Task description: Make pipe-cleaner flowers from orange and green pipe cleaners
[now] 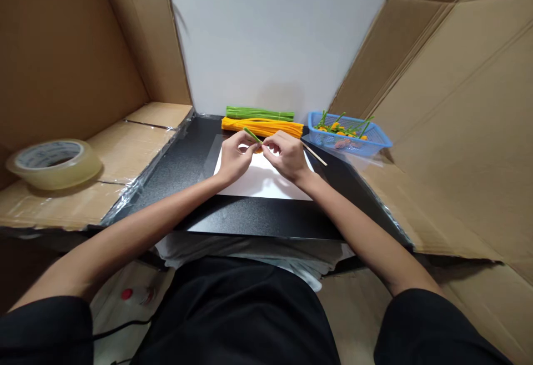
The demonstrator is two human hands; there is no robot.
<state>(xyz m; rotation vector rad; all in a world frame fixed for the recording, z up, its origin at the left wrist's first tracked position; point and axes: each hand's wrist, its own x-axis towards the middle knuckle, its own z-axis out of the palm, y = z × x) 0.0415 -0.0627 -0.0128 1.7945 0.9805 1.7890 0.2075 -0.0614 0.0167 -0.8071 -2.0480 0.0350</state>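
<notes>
Over a white sheet [266, 180] on the black table, my two hands meet with fingertips close together. My left hand [236, 158] pinches a short green pipe cleaner [251, 134], which slants up and left above its fingers. My right hand [288, 156] is closed in a pinch at the lower end of the same green piece. A small orange bit [259, 151] shows just beneath the fingertips; whether it is joined to the green one I cannot tell. Right beside my right hand lies a thin pale stick [315, 154].
Behind my hands lie an orange pipe cleaner bundle [262, 127] and a green bundle [260, 113]. A blue basket [377, 144] at the right holds several orange and green pieces. Clear tape [79, 170] rests on cardboard at the left. Cardboard walls [466, 115] flank the table.
</notes>
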